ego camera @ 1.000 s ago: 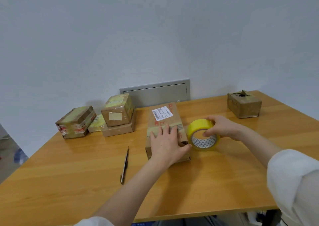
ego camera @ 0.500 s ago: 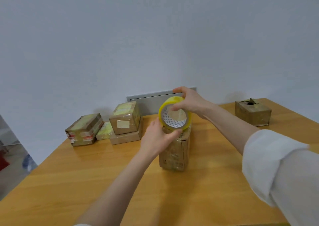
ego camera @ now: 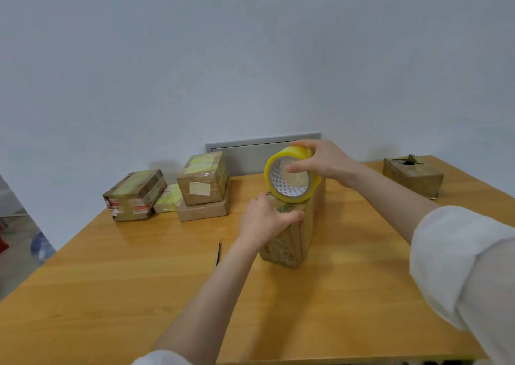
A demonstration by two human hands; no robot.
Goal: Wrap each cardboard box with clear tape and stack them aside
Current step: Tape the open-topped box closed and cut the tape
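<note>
Grey wall [ego camera: 195, 58] behind; wooden table [ego camera: 111, 281] in front.
- Taped boxes [ego camera: 202, 187]: stacked at back left.
- Untaped box [ego camera: 412, 179]: back right.
- Cardboard box [ego camera: 295, 242]: centre, stood on end.
- Tape roll [ego camera: 292, 189]: just above that box's top.
- Right hand [ego camera: 320, 161]: grips the roll, thumb inside the core.
- Left hand [ego camera: 264, 219]: clasps the box top.
- Pen [ego camera: 218, 253]: beside the left forearm.

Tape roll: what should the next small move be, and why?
Probably pull the tape roll over the top and down the far side: the right hand holds it at the upper end of the box standing on end, which the left hand grips steady.
</note>
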